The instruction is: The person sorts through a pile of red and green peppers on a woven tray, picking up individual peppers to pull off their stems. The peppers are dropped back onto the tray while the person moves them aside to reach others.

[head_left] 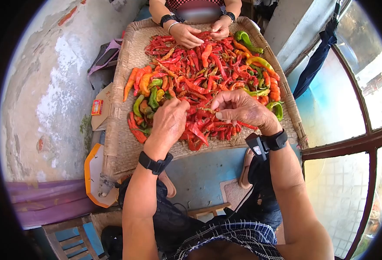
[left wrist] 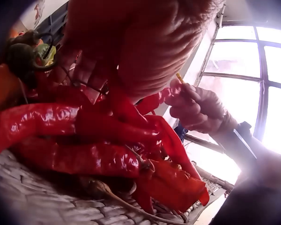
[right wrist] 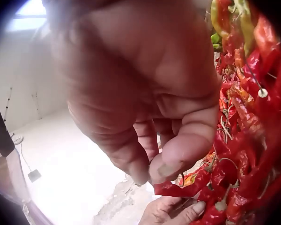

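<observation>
Red chili peppers (head_left: 195, 84) lie heaped on a woven tray (head_left: 117, 143). My left hand (head_left: 170, 121) is at the near left of the heap, fingers bent down and gripping among red peppers; its fingertips are partly hidden. In the right wrist view the thumb of that left hand (right wrist: 189, 215) lies against the red peppers. My right hand (head_left: 245, 110) is just to the right, over the heap. Its thumb and forefinger pinch a red chili pepper (right wrist: 182, 188) near the stem. A yellowish stem end (left wrist: 179, 78) pokes out above those fingers in the left wrist view.
Across the tray another person's hands (head_left: 189, 35) work in the heap. Green peppers (head_left: 153, 99) and orange ones (head_left: 130, 84) lie around the edges. A red box (head_left: 97, 107) sits left of the tray, an umbrella (head_left: 319, 56) hangs at right, and a window (head_left: 338, 190) stands beside it.
</observation>
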A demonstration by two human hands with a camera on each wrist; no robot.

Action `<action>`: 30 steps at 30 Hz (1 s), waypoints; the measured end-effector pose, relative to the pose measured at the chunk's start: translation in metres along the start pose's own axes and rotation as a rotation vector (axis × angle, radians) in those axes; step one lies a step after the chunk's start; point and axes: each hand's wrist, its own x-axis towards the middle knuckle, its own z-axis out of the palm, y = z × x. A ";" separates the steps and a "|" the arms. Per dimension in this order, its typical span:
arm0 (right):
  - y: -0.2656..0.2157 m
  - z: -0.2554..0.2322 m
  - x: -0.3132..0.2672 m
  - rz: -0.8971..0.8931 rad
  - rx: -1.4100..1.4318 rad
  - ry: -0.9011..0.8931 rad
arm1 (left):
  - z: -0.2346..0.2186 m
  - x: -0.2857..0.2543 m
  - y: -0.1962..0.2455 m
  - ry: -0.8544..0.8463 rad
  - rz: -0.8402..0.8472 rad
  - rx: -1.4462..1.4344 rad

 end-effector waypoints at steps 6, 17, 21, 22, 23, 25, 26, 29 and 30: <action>0.002 -0.010 0.038 -0.418 0.463 0.663 | -0.003 -0.001 0.004 -0.112 -0.067 0.040; 0.032 0.010 0.018 -0.412 -1.039 0.198 | -0.021 0.002 0.027 -0.087 0.216 -0.183; 0.028 0.009 0.011 -0.450 -1.089 0.306 | -0.006 -0.015 0.025 -0.208 0.281 -0.152; 0.023 0.008 0.009 -0.488 -1.067 0.335 | -0.005 -0.016 0.021 -0.202 0.281 -0.072; 0.019 0.005 0.008 -0.511 -1.055 0.335 | -0.005 -0.015 0.019 -0.183 0.272 -0.056; 0.009 0.001 -0.001 -0.377 -0.918 0.297 | -0.010 -0.013 0.017 -0.154 0.208 -0.084; 0.004 -0.001 -0.007 -0.243 -0.782 0.258 | -0.012 -0.011 0.017 -0.124 0.145 -0.115; -0.007 -0.008 -0.013 -0.098 -0.489 0.186 | -0.014 -0.008 0.020 -0.031 0.040 -0.243; -0.008 -0.013 -0.012 -0.066 -0.386 0.123 | -0.014 -0.006 0.020 0.023 -0.012 -0.315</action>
